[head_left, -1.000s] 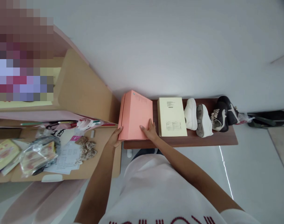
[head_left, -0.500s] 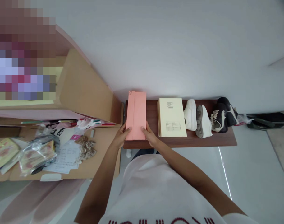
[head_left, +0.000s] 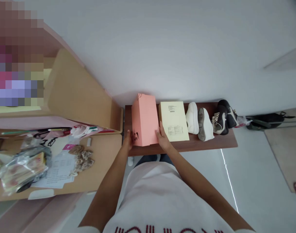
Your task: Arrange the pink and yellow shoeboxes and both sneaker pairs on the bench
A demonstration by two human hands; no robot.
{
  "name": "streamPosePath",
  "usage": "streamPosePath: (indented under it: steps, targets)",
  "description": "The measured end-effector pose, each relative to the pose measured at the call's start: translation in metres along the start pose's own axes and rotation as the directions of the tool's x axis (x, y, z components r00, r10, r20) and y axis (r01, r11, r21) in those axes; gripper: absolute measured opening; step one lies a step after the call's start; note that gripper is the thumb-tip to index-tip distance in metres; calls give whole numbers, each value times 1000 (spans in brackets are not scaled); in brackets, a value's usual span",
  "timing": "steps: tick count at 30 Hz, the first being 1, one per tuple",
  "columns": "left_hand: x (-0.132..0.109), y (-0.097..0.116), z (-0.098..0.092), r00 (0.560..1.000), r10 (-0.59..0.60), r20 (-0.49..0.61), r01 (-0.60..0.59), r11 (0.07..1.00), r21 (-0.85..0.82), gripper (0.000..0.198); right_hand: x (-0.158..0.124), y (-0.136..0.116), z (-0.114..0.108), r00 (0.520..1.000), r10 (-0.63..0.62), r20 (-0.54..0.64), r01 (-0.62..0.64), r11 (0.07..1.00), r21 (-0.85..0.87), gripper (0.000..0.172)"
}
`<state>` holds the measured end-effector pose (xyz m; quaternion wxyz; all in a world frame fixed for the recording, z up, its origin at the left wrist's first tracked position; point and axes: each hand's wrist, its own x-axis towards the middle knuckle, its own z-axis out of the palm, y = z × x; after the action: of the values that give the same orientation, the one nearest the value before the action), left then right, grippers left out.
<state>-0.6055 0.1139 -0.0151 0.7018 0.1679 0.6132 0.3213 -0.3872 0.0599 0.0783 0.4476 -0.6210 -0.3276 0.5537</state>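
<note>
A pink box (head_left: 144, 118) stands on the left end of a dark wooden bench (head_left: 201, 145) against the white wall. My left hand (head_left: 128, 139) presses on its left near side and my right hand (head_left: 162, 137) grips its right near edge, so both hands hold it between them. Right beside it lies a pale yellow box (head_left: 173, 121), touching or nearly touching the pink one.
White shoes (head_left: 199, 122) and black shoes (head_left: 223, 119) sit further right on the bench. A cluttered desk (head_left: 99, 171) with papers, bags and a shelf unit (head_left: 75, 94) is at left. Black bags (head_left: 267, 120) lie on the floor at right.
The pink box has been turned from lying tilted with its broad face up, through standing on edge, to standing close beside the yellow box. Both hands stayed on it.
</note>
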Motion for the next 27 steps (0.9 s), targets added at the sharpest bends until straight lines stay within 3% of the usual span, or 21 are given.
streamPosePath:
  steps: [2, 5, 9, 14, 20, 24, 27]
  targets:
    - [4, -3, 5, 999, -35, -14, 34, 997, -73, 56, 3, -1, -7, 999, -44, -7, 44, 999, -6, 78]
    - [2, -2, 8, 995, -77, 66, 85, 989, -120, 49, 8, -2, -12, 995, -97, -4, 96, 994, -56, 75]
    - [-11, 7, -3, 997, -59, 42, 66, 981, -183, 43, 10, 0, -11, 991, -127, 32, 129, 989, -78, 80]
    - [-30, 21, -21, 998, 65, 22, -57, 963, -263, 40, 12, 0, -3, 996, -77, 34, 80, 991, -109, 89]
    - [-42, 39, -25, 968, 236, -82, -250, 936, -247, 47, 20, -17, 0, 992, 49, 115, -34, 991, -129, 99]
    - [-46, 45, -25, 952, 288, -103, -303, 936, -181, 57, 24, -17, 1, 968, 74, 239, -66, 997, -41, 91]
    - [-46, 44, -25, 939, 320, -124, -336, 932, -139, 65, 27, -6, 4, 968, 121, 221, -123, 992, -4, 80]
